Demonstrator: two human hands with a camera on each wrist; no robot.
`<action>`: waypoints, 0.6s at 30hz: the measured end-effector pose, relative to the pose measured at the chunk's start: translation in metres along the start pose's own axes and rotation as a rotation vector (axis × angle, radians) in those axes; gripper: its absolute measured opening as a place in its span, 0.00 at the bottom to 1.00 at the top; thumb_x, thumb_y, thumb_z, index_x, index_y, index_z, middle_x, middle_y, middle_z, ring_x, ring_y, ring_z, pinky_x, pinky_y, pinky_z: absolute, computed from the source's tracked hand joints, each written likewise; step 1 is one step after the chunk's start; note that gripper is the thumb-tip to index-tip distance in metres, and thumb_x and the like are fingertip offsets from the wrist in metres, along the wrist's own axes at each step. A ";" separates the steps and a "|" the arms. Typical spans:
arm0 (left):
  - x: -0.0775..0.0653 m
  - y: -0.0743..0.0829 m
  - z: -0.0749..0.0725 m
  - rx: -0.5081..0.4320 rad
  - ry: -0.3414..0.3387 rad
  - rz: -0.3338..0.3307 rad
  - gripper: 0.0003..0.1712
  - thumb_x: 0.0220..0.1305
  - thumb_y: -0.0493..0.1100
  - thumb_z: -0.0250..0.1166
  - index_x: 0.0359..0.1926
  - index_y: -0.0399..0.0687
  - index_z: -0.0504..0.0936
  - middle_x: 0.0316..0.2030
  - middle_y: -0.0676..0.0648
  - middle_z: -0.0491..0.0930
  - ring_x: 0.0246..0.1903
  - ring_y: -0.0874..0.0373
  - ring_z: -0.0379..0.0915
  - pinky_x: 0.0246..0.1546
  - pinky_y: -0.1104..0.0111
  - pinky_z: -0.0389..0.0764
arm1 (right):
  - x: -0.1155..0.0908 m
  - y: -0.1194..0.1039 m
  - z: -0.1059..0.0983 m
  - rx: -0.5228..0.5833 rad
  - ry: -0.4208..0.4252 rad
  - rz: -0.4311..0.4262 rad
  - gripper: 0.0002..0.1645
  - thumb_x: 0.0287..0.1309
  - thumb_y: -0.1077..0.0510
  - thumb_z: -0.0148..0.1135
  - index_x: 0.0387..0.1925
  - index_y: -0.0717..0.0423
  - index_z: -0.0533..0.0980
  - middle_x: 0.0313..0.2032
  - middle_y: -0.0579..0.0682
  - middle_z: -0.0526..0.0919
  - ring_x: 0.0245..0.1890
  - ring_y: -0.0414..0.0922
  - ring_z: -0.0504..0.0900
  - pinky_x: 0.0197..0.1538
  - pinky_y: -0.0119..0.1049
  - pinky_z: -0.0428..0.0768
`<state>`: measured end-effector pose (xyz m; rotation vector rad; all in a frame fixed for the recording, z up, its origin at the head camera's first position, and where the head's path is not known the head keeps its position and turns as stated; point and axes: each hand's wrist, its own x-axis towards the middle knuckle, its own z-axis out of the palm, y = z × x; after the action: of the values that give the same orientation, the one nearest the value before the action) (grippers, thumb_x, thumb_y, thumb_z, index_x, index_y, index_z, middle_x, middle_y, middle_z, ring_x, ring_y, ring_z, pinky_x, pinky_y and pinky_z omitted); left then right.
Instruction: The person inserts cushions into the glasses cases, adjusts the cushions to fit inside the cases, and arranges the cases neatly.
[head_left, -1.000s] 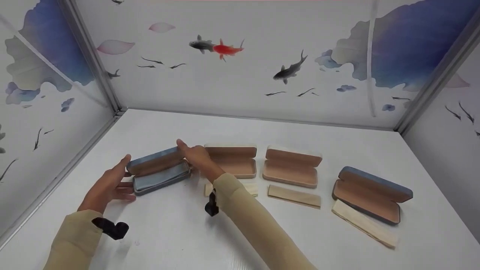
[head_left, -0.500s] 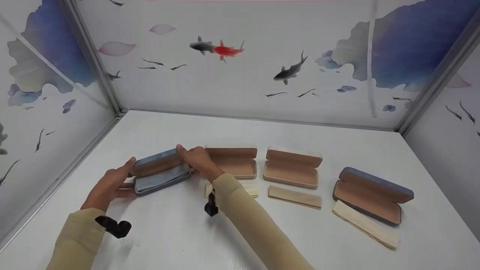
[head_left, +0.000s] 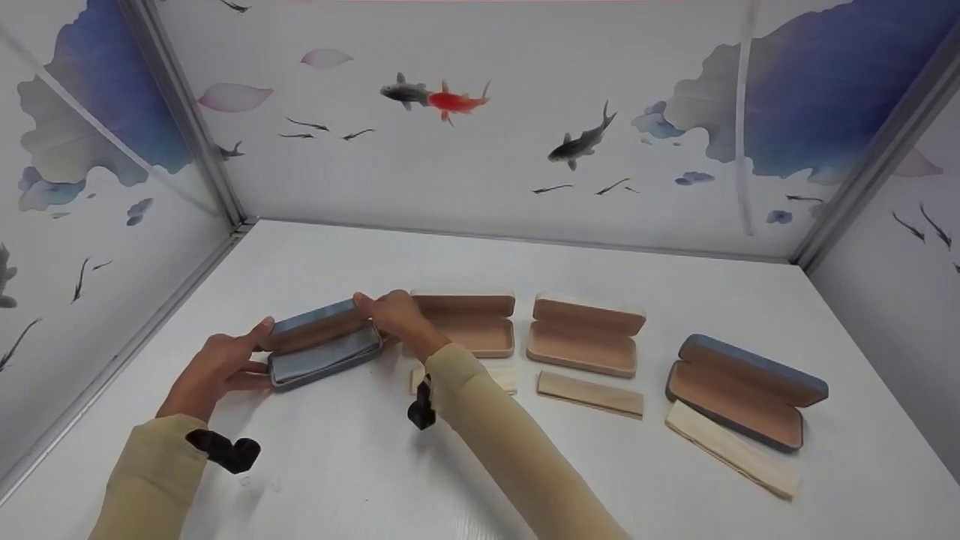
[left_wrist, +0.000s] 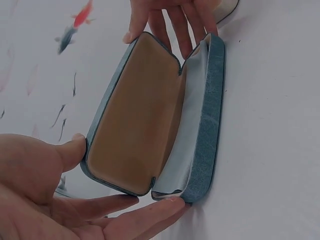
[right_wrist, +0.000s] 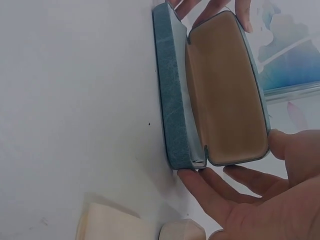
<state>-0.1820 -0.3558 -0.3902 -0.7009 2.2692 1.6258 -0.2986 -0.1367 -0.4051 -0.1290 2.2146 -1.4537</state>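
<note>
At the left of the head view, an open blue glasses case stands tilted, with a folded pale blue cloth lying in its base. My left hand grips the left end, thumb at the lid's edge and fingers by the base. At the right end my right hand holds the case the same way, thumb on the lid corner. The left wrist view shows the brown lining of the raised lid and the cloth below it. Both hands are at the case's ends in the right wrist view too.
Two pale open cases and another blue open case stand to the right. Folded cream cloths lie before them: one partly behind my right sleeve, a tan one, and a longer one. Printed walls enclose the table.
The lid of the held case has come slightly down and right at its left end. My left hand has shifted a little right, its fingers closer together. The right hand lowered slightly.
</note>
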 end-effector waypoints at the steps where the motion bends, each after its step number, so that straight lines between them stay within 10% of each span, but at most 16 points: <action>1: 0.000 0.000 0.000 0.005 0.000 0.004 0.54 0.75 0.66 0.43 0.74 0.21 0.41 0.69 0.19 0.56 0.44 0.54 0.86 0.46 0.67 0.86 | 0.000 0.000 -0.001 -0.005 -0.002 -0.006 0.39 0.68 0.37 0.58 0.64 0.64 0.73 0.59 0.57 0.80 0.59 0.49 0.79 0.62 0.46 0.80; 18: 0.002 -0.004 0.000 -0.008 -0.016 0.035 0.51 0.76 0.62 0.45 0.74 0.19 0.42 0.68 0.19 0.57 0.51 0.50 0.82 0.48 0.67 0.86 | -0.006 0.002 -0.001 -0.023 0.008 -0.069 0.38 0.66 0.37 0.60 0.63 0.63 0.75 0.62 0.56 0.80 0.63 0.49 0.78 0.65 0.46 0.77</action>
<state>-0.1820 -0.3572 -0.3944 -0.6517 2.2774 1.6505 -0.2935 -0.1327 -0.4044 -0.2091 2.2541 -1.4677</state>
